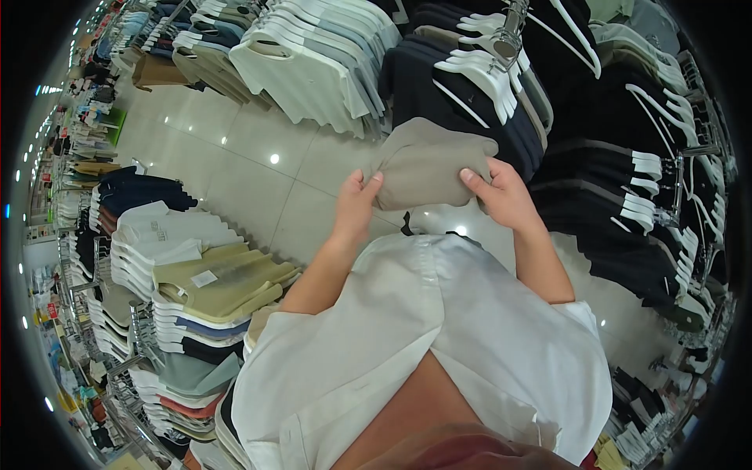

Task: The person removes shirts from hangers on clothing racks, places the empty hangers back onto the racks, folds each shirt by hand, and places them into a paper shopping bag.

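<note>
A folded taupe garment (427,168) is held out in front of my chest, between both hands; what kind it is I cannot make out. My left hand (357,204) grips its left edge, thumb on top and the other fingers mostly hidden beneath. On the opposite edge my right hand (504,192) pinches the cloth the same way. Just beyond the garment hang dark navy tops (419,78) on white hangers (482,74).
White and grey shirts (301,74) hang at the back left. Racks of yellow, white and dark tops (223,282) stand close on my left. Black garments (591,200) on hangers line the right. Glossy tiled floor (258,168) runs between the racks.
</note>
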`<action>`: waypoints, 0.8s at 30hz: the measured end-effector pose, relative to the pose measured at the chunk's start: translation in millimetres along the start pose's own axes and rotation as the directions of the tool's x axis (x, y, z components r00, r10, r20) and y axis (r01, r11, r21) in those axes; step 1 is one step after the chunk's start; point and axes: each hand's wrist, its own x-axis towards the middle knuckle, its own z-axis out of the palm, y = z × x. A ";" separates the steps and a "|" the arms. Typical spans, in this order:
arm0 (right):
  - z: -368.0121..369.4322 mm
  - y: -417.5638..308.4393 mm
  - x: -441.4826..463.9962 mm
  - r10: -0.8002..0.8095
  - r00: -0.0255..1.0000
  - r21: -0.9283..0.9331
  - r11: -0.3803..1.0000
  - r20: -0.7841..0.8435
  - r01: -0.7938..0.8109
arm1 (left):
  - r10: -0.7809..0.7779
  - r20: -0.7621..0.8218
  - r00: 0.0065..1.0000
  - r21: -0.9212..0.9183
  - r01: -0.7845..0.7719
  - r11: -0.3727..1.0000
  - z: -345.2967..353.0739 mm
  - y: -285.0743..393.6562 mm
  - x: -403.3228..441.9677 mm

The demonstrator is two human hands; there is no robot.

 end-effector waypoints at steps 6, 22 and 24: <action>-8.9 10.2 14.6 -0.035 0.996 0.035 0.999 -0.085 0.038 | 0.177 -0.049 0.983 0.045 -0.175 0.984 -5.6 20.1 14.6; -12.2 -9.0 41.8 -0.163 0.986 -0.356 0.924 -0.034 0.141 | 0.344 0.403 0.848 0.793 -0.511 0.332 -5.4 102.3 11.2; -4.2 -14.6 41.0 -0.298 0.954 -0.509 0.828 -0.045 0.235 | 0.366 0.414 0.833 0.862 -0.488 0.136 -4.3 101.2 11.2</action>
